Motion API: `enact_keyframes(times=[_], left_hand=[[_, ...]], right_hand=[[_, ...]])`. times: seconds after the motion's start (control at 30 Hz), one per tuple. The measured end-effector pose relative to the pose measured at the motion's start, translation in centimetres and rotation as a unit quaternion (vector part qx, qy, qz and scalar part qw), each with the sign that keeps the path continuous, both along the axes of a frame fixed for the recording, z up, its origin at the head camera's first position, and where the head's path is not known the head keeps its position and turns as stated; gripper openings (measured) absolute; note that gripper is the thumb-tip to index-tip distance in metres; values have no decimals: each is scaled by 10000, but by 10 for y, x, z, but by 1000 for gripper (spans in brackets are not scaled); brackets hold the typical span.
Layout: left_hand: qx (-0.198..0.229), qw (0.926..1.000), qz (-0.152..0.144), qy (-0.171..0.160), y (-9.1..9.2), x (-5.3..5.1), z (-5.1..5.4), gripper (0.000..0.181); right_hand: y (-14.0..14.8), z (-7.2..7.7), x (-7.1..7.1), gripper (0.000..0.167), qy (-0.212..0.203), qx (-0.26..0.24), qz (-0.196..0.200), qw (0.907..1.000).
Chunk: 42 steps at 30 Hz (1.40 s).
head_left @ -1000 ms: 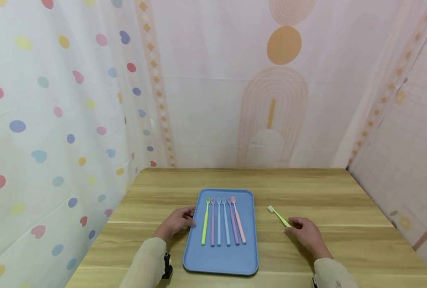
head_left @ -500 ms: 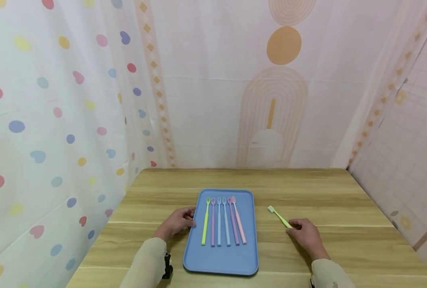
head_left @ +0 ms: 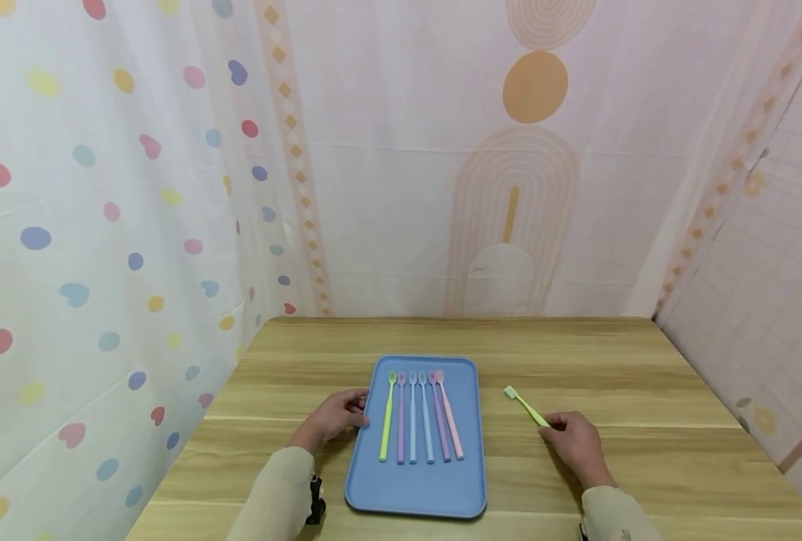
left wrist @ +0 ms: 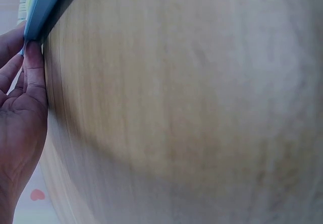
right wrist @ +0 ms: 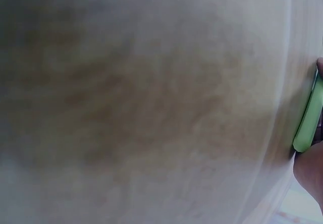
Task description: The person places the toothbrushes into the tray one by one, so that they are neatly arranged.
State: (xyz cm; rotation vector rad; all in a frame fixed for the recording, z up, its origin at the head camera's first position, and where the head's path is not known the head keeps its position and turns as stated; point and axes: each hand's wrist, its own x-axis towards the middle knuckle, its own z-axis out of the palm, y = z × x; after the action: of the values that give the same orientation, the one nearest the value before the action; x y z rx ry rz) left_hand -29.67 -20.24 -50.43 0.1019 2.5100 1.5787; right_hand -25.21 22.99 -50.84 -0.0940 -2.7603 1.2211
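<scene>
A blue rectangular tray point(head_left: 414, 492) lies on the table, bearing several toothbrushes side by side with their heads at the far end. From left they are a yellow-green toothbrush point(head_left: 387, 421), a purple one, light blue ones, another purple one and a pink toothbrush point(head_left: 451, 421). My left hand point(head_left: 333, 417) pinches the tray's left rim between thumb and fingers, as the left wrist view also shows. Right of the tray, my right hand point(head_left: 574, 443) holds a light green toothbrush point(head_left: 528, 407) by its handle, bristle head pointing away to the left. The right wrist view shows the green handle point(right wrist: 309, 118) at its edge.
The wooden table point(head_left: 576, 346) extends around the tray, with its far edge against a patterned curtain point(head_left: 401, 225). A dotted curtain point(head_left: 116, 270) hangs on the left, and another light curtain point(head_left: 766, 300) on the right.
</scene>
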Motion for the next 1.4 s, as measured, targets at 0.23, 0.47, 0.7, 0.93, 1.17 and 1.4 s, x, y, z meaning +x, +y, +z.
enact_keyframes(times=[0.23, 0.47, 0.7, 0.93, 1.17, 1.4], left_hand=[[0, 9999, -95, 66, 0, -1, 0, 60], [40, 10000, -67, 54, 0, 0, -1, 61], [1, 9999, -66, 108, 1, 0, 0, 60], [64, 9999, -97, 112, 0, -1, -2, 61], [44, 9999, -72, 95, 1, 1, -2, 60], [111, 9999, -94, 86, 0, 1, -1, 60]], right_hand=[[1, 7, 1, 23, -92, -33, 28, 9999], [-2, 13, 0, 24, -121, -215, 44, 9997], [-15, 21, 0, 25, 133, -427, 72, 9990], [-26, 21, -7, 26, 248, -405, 53, 9989], [-36, 20, -12, 26, 368, -496, -34, 9981], [-53, 26, -17, 28, 296, -847, -278, 9956]])
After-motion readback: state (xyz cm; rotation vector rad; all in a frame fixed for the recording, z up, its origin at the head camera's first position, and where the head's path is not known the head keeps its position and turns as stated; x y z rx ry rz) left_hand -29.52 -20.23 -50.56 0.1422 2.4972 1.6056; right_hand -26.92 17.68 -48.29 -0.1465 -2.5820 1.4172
